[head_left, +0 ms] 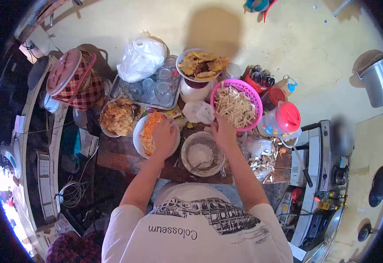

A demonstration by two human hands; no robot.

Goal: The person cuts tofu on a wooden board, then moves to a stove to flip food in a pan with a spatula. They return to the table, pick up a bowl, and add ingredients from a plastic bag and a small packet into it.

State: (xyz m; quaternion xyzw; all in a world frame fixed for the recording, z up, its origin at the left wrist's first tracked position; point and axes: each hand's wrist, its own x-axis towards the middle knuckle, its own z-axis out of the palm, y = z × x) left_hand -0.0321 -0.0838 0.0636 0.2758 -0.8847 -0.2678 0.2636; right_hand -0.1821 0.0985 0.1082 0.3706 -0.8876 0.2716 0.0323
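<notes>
My left hand (165, 136) is over a white bowl (137, 139) of shredded carrot and pale shredded vegetable (148, 130), its fingers curled down into the shreds. My right hand (223, 131) is between a crumpled clear plastic bag (198, 112) and the rim of a pink basket (257, 98). Its fingers are bent together, and what they grip is hidden. Pale cut sticks (235, 107) fill the basket. Just in front of my body stands a bowl of white flour (201, 153), with a utensil lying in it.
Fried food fills a bowl (117, 117) at left and a raised plate (202, 65) at the back. A tray (169, 105) holds several glasses beside a white bag (142, 59). A red-lidded jar (287, 117) and plastic with scraps (263, 158) lie to the right.
</notes>
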